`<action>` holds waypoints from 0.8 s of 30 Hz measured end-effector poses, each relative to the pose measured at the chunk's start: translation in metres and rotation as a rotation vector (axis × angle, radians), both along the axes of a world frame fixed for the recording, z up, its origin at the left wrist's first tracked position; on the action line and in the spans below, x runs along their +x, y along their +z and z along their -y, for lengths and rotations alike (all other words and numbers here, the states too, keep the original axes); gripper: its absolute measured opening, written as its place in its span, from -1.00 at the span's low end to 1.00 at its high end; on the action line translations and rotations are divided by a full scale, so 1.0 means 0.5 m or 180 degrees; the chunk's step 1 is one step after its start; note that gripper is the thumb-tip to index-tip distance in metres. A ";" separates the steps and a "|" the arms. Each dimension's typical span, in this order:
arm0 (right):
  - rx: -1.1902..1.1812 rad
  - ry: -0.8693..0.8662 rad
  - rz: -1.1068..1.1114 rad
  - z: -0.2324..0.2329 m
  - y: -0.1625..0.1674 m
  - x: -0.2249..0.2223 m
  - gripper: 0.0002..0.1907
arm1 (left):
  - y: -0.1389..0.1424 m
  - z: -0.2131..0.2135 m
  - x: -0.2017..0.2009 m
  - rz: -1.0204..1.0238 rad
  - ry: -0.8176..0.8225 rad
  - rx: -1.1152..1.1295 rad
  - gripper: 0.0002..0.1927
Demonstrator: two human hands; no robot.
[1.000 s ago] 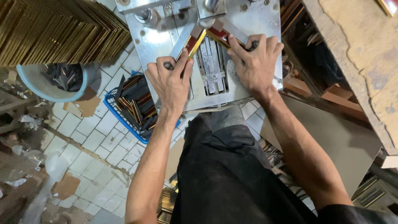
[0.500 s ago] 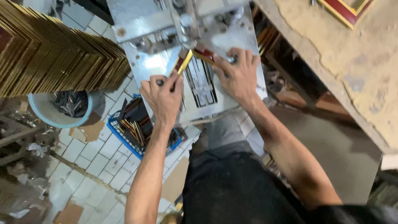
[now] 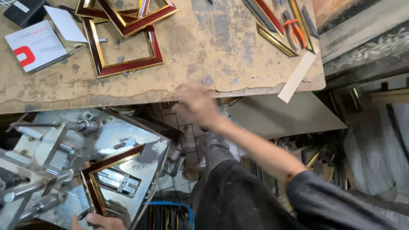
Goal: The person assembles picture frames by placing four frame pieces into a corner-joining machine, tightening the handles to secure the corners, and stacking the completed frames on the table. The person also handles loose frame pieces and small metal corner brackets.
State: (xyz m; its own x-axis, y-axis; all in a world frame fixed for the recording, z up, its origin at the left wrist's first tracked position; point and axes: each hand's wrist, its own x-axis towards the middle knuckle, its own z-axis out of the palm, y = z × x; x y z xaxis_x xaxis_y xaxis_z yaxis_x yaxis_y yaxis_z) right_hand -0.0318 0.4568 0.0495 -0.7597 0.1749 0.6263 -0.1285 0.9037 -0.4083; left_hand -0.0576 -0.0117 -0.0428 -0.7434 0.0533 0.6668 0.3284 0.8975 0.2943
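Two hands are seen at work, well apart from each other. The left hand (image 3: 99,222) is cut off by the bottom edge; only its knuckles and a few fingers show, resting on the lower end of the L-shaped corner of dark red and gold moulding (image 3: 104,179). Whether the fingers are closed round the moulding or merely pressing it down cannot be told. The corner is laid flat on the shiny steel plate of the joining machine (image 3: 140,147), its two legs spread to either side of the slotted block in the middle, seemingly so that the mitred joint is kept square over that block.

The right hand (image 3: 197,106) is stretched out toward the near edge of the worn brown worktop (image 3: 221,47). It is blurred by motion, the fingers appear loosely spread, and nothing can be made out in its grip; whether the edge is touched is unclear.

Finished red and gold frames (image 3: 128,47) are stacked overlapping at the far left of the worktop, beside a white and red box (image 3: 36,47). Loose moulding lengths (image 3: 272,25) and orange-handled pliers (image 3: 294,32) are laid at the far right, within reach, and a pale strip (image 3: 298,76) overhangs the corner.

Much beneath the worktop is lost in shadow. A blue crate (image 3: 168,213) is half hidden by the person's dark trousers, and its contents are hard to read. The rods at the machine's left run out of frame.
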 end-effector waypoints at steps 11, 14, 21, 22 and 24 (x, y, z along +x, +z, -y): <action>0.0674 -0.1875 0.1562 -0.584 -0.014 0.239 -0.74 | 0.051 -0.482 -0.044 -0.0061 -0.1835 0.0215 -0.61; 0.0879 -0.1949 0.1149 -0.630 -0.019 0.179 -0.74 | 0.098 -0.621 -0.048 0.0253 -0.2115 0.0361 -0.57; 0.1010 -0.1669 0.1552 -0.690 0.036 0.059 -0.52 | 0.154 -0.738 -0.069 0.0965 -0.2364 0.0450 -0.57; 0.0844 -0.1561 0.1572 -0.689 0.040 0.056 -0.57 | 0.159 -0.739 -0.068 0.1085 -0.2258 0.0431 -0.58; 0.0480 -0.1401 0.1695 -0.679 0.046 0.056 -0.68 | 0.174 -0.739 -0.067 0.1197 -0.2263 0.0215 -0.58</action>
